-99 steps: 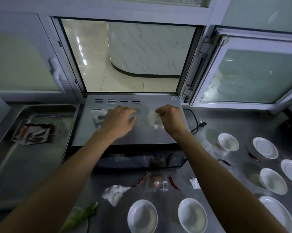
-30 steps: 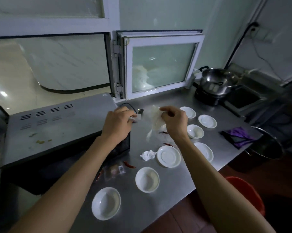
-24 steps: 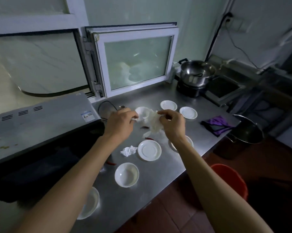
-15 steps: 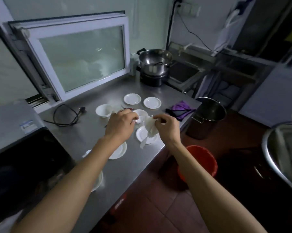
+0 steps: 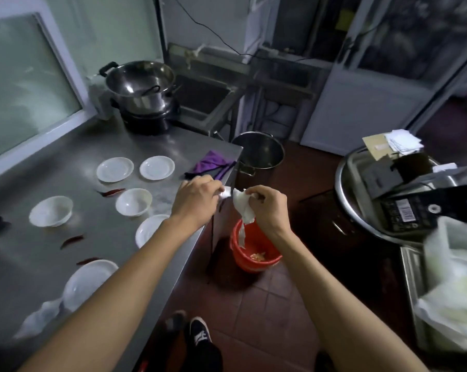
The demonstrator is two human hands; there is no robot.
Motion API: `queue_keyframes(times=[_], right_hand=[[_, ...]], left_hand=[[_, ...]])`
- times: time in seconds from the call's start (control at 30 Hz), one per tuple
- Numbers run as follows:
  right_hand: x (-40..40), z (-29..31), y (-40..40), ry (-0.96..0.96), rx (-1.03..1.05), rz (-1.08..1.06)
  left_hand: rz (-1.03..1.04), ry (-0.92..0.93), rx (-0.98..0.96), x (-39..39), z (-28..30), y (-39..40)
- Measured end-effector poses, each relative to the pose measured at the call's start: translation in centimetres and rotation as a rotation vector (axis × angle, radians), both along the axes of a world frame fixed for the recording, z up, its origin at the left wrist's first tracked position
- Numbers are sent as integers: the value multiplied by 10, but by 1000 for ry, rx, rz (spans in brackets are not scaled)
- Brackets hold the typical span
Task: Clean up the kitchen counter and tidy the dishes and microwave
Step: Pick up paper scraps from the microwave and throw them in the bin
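View, head camera: one wide view, looking down past the counter edge to the floor.
Left hand [image 5: 197, 201]: fingers curled, pinching a small white scrap of tissue [image 5: 225, 192] at the fingertips; it was held over the counter's outer corner.
Right hand [image 5: 267, 206]: fingers curled round a larger crumpled tissue [image 5: 243, 208], whose loose tail hung down toward the bucket mouth.
Bucket [image 5: 251, 260]: red, standing on the tiled floor at 6 o'clock from the right hand, just off the counter corner; some orange scraps lay in the bottom.
Counter [image 5: 52, 167]: steel, taking the left half of the view. Several white dishes [image 5: 115, 169] and small bowls [image 5: 133, 202] stood on it, apart from one another. Red chillies [image 5: 111, 192] lay loose between them. A purple cloth [image 5: 210, 165] lay at 12 o'clock from the left hand, near the edge.
Further waste: another crumpled tissue [image 5: 39, 318] lay at the counter's near end, touching a white bowl.
Background: a steel pot [image 5: 139, 85] on a burner at 11 o'clock; a large steel pot [image 5: 259, 151] on the floor beyond the bucket.
Microwave: not in view.
Step in hand, as judged: discarding used tissues into the bucket.
Next move, as judged: both hands want to be brought squarely over the bucket mouth and opened, the left travelling further toward 4 o'clock. The light tissue could drift and miss the rim.
Remaining, as judged: chillies, the last tissue and the scattered dishes were unattended.
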State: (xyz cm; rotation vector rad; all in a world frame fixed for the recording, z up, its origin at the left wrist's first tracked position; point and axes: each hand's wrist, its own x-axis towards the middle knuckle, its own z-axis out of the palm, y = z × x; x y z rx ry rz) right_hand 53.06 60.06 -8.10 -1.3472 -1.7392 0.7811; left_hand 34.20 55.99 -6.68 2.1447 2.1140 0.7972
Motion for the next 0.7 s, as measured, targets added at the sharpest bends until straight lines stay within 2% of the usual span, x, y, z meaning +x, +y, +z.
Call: queue_keyframes(times=[0.3, 0.7], right_hand=[[22, -16, 79, -175, 2, -95], [62, -70, 129, -191, -172, -214]], left_hand=[[-138, -49, -48, 17, -21, 104], [-246, -68, -235, 48, -80, 179]])
